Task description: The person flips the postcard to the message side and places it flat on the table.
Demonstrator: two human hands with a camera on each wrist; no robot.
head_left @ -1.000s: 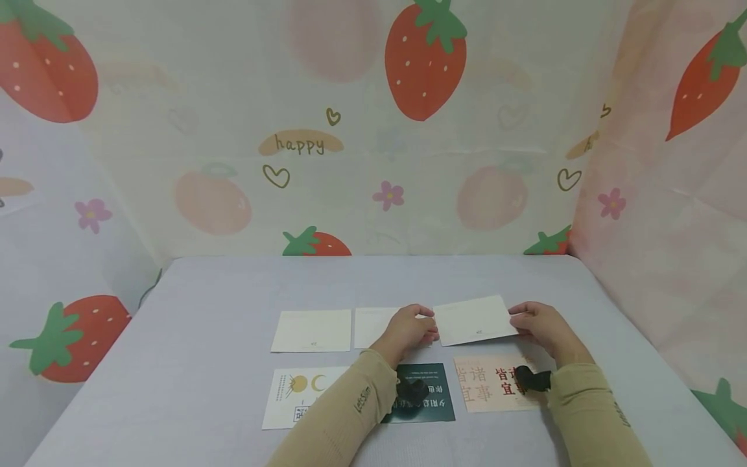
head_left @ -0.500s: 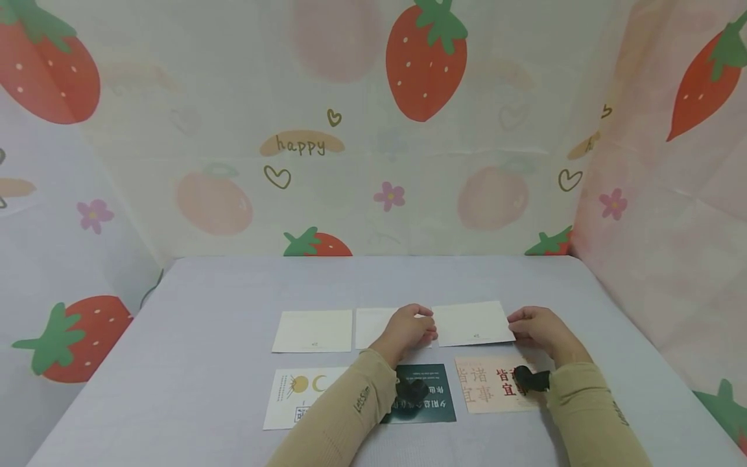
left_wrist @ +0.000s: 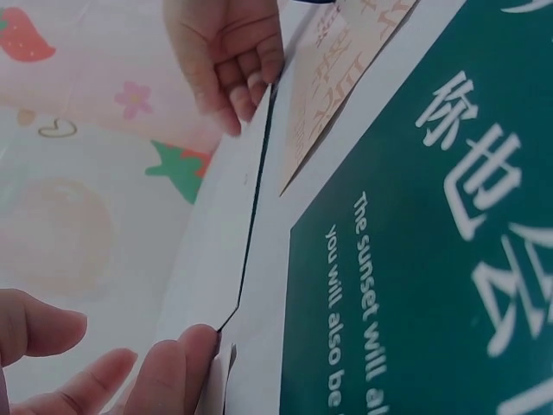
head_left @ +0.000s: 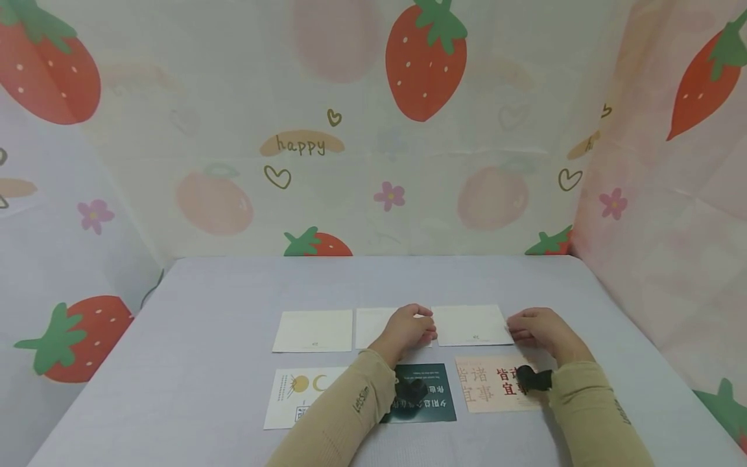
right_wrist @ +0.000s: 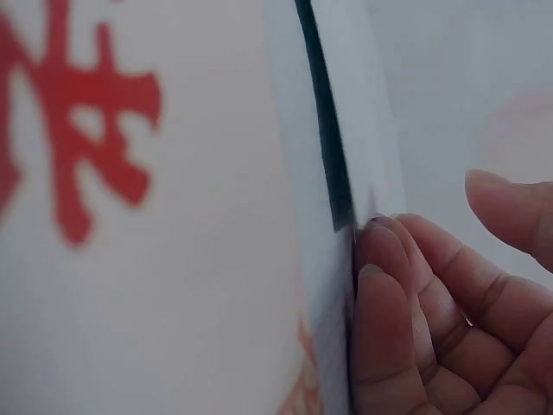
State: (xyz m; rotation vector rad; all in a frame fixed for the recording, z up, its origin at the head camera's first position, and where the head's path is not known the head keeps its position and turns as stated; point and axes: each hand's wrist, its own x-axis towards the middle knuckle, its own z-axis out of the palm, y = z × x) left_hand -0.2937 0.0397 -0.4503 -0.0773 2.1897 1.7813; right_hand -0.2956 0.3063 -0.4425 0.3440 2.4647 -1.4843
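Note:
A blank white postcard (head_left: 471, 325) lies at the right of the back row, almost flat, with a thin dark gap under its near edge in the left wrist view. My left hand (head_left: 407, 331) rests over the middle white card (head_left: 370, 327), fingertips touching the right card's left corner. At the other end, fingertips of my right hand (head_left: 543, 329) touch the card's right edge; its thumb (right_wrist: 510, 212) stands apart from the card. My left thumb (left_wrist: 39, 324) is likewise raised away. A third white card (head_left: 313, 331) lies at the left of that row.
A front row holds a white sun-and-moon card (head_left: 292, 395), a dark green lettered card (head_left: 434, 408) and a peach card with red characters (head_left: 484, 389). Forearms partly cover these cards. Strawberry-patterned cloth (head_left: 426, 162) hangs behind the white-covered table (head_left: 175, 363).
The right-hand white card has come down from a tilted, raised position to nearly flat, level with its row. My right thumb has moved off it. My left hand has barely moved.

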